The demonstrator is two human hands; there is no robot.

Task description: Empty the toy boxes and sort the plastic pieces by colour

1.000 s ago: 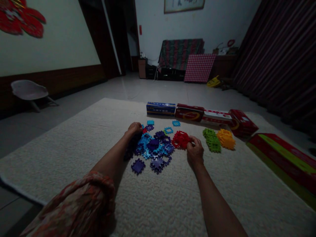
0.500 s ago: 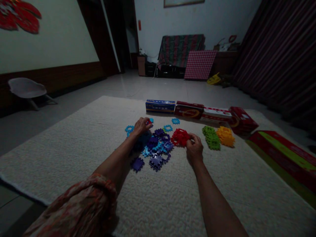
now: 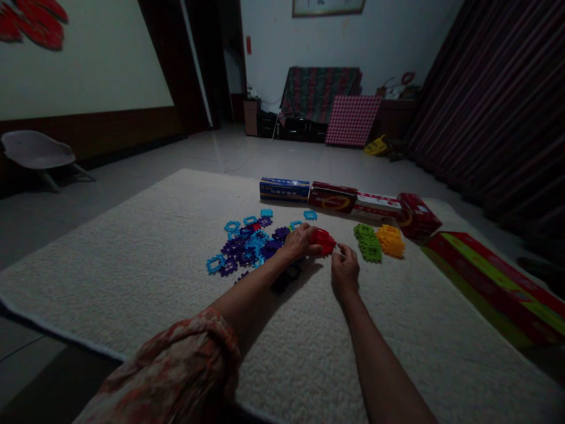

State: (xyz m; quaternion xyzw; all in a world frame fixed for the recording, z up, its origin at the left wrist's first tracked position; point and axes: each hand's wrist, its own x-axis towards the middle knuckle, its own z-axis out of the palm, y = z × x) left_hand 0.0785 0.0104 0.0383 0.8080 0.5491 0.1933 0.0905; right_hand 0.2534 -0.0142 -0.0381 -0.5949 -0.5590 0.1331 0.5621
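Interlocking plastic tiles lie on a cream rug [image 3: 145, 247]. A loose spread of blue and purple tiles [image 3: 247, 241] sits left of centre. My left hand [image 3: 301, 241] has its fingers curled on the left side of a small pile of red tiles [image 3: 324, 240]. On the pile's right side my right hand [image 3: 345, 268] rests on the rug with fingers bent; what they grip is hard to see. A green stack [image 3: 368, 242] and a yellow stack [image 3: 390, 240] stand further right.
A row of boxes, one blue [image 3: 285, 189] and several red [image 3: 379, 206], lies behind the tiles. A long red-and-green box [image 3: 489, 282] runs along the rug's right edge. A pale chair [image 3: 37, 150] stands at far left; bare floor and furniture lie beyond.
My left hand has moved right from the blue and purple tiles to the red pile. The blue and purple tiles are spread wider to the left. My right hand stays beside the red pile.
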